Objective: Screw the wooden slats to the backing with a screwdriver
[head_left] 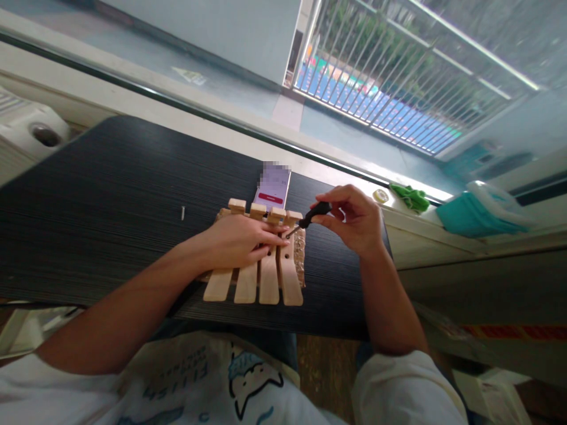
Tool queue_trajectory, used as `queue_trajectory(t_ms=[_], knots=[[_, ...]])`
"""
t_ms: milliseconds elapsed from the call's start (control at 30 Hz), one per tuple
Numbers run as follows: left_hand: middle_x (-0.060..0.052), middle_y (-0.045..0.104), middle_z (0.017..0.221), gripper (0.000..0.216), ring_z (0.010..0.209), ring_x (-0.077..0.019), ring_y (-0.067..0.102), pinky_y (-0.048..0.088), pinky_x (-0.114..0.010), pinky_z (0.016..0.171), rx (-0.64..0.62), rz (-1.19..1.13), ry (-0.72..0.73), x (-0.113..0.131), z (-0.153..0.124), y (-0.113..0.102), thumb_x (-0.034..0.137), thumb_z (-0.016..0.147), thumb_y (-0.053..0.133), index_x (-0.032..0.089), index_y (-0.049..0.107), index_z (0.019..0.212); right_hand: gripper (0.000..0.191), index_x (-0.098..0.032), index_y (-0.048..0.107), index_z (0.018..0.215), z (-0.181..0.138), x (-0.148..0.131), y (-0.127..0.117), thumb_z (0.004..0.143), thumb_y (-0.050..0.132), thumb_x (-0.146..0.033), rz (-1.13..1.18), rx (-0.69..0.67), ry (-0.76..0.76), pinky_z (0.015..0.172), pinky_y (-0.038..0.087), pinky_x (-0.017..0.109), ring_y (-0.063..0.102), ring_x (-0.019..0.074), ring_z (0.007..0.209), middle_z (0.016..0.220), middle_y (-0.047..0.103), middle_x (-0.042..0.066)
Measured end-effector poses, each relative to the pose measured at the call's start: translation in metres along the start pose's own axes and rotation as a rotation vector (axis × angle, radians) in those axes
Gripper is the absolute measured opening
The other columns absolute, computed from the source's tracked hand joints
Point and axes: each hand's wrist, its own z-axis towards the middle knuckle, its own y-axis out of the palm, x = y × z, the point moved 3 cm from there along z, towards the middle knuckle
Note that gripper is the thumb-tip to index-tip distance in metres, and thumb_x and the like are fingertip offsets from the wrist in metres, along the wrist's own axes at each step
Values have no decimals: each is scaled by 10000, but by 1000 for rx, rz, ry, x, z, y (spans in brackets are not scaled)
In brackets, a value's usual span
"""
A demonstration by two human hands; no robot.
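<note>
A small wooden slatted piece [261,277], made of several pale slats with blocks at the far end, lies on the dark table [110,195]. My left hand [241,242] lies flat across the slats, fingers stretched toward the right. My right hand [354,218] pinches a black-handled screwdriver [310,215], whose tip points down-left at the right-hand slat near my left fingertips. A brown mat [301,260] shows under the right edge of the wood.
A phone [273,188] with a lit screen stands just behind the wooden piece. A small screw [182,212] lies loose on the table to the left. On the window ledge sit a tape roll [380,195], a green cloth [411,198] and a teal container [478,212].
</note>
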Motion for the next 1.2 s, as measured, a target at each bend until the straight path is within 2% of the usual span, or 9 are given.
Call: queue_trajectory(t_ms=[300,500,767,967,1100,1200], knots=[[107,528,1450,475,1223,-196,636,502,-330,992,6,-1,-4,-1,0,1,216,912,499,441,607,1317,259,-252,677,913,0,-2,3,735,815,-380,-63,34,-43,453,312,257,375,57,502,659,571,-67],[103,526,1450,480,1224,-189,636,504,-319,990,17,-9,-2,-1,0,2,202,904,505,434,614,1310,224,-270,674,920,0,-5,8,747,811,-310,-84,86,-75,468,309,246,354,45,503,631,484,-92],[116,523,1453,480,1228,-193,633,504,-333,1008,3,-14,-10,-1,1,2,211,907,498,447,610,1310,233,-284,637,935,-1,-2,10,764,795,-295,-56,103,-130,451,326,238,380,44,508,739,592,-75],[98,536,1449,475,1222,-183,634,496,-321,1007,10,-12,-4,-1,0,1,207,910,511,440,612,1312,216,-267,639,974,1,-2,6,800,757,-319,-50,12,-164,476,386,250,443,65,536,717,576,-58],[93,533,1454,480,1217,-191,637,499,-340,1012,15,-27,6,-1,0,2,198,905,506,430,617,1311,206,-270,618,1074,0,-6,2,874,654,-236,-74,-116,-173,530,436,263,500,81,612,873,672,-7],[91,531,1453,480,1226,-192,633,493,-338,1022,30,-37,12,-1,0,1,199,904,498,422,620,1311,217,-275,577,1122,-1,-6,1,911,598,-230,-72,-159,-108,586,473,288,600,109,741,1062,721,40]])
